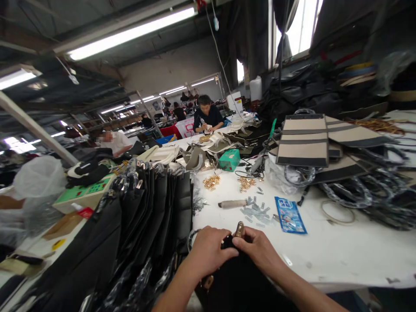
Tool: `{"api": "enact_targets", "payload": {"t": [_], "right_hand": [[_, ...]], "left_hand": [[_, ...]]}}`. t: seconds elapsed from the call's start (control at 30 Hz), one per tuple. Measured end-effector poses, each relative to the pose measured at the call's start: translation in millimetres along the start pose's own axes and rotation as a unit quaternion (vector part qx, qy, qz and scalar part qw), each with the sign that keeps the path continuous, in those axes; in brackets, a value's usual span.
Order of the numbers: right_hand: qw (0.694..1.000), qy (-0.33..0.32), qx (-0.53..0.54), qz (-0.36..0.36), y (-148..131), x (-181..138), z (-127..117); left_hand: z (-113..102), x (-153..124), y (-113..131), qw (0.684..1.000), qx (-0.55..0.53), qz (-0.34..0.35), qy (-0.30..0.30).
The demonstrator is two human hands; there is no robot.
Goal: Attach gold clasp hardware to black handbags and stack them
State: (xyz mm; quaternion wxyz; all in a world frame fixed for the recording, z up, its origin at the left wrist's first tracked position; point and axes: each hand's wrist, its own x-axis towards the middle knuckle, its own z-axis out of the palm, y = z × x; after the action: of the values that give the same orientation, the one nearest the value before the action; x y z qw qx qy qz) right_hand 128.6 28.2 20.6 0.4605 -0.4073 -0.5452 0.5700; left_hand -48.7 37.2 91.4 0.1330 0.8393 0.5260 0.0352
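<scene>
My left hand (pixel 208 251) and my right hand (pixel 260 249) meet at the near edge of a white table (pixel 341 251). Both are closed on the top of a black bag (pixel 240 281) that lies between my forearms. A gold metal clasp (pixel 239 229) sticks up from the bag between my fingertips. A row of black bags (pixel 152 203) in clear wrap stands upright just left of my left hand.
On the table beyond my hands lie a tool with a pale handle (pixel 232 203), small grey metal pieces (pixel 256 212), a blue packet (pixel 290 215), gold fittings (pixel 211 181) and a green box (pixel 229 159). Beige-and-black striped bags (pixel 305 138) pile at right. A person (pixel 206 115) works at the far end.
</scene>
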Motion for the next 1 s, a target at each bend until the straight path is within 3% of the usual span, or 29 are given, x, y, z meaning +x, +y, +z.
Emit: {"api": "enact_targets", "payload": {"t": [0.1, 0.27, 0.37, 0.47, 0.6, 0.7, 0.83, 1.0], "right_hand": [[0.998, -0.013, -0.059, 0.012, 6, 13, 1], [0.973, -0.034, -0.229, 0.015, -1, 52, -10], [0.940, 0.004, -0.338, -0.042, -9, 99, -14], [0.900, -0.014, -0.428, -0.084, -7, 160, -7], [0.873, -0.046, -0.481, -0.067, 15, 239, 14], [0.851, -0.058, -0.521, -0.045, 34, 275, 27], [0.822, -0.065, -0.565, -0.030, 48, 290, 30], [0.806, -0.078, -0.586, -0.041, 48, 282, 21]], "left_hand": [[7, 11, -21, 0.996, -0.073, -0.029, -0.047], [38, 27, -50, 0.962, -0.231, -0.108, -0.094], [52, 31, -57, 0.944, -0.286, -0.139, -0.089], [56, 31, -57, 0.943, -0.294, -0.143, -0.069], [59, 30, -57, 0.936, -0.310, -0.154, -0.063], [63, 30, -61, 0.929, -0.327, -0.156, -0.074], [63, 31, -64, 0.927, -0.338, -0.144, -0.076], [61, 32, -67, 0.933, -0.328, -0.128, -0.079]]}}
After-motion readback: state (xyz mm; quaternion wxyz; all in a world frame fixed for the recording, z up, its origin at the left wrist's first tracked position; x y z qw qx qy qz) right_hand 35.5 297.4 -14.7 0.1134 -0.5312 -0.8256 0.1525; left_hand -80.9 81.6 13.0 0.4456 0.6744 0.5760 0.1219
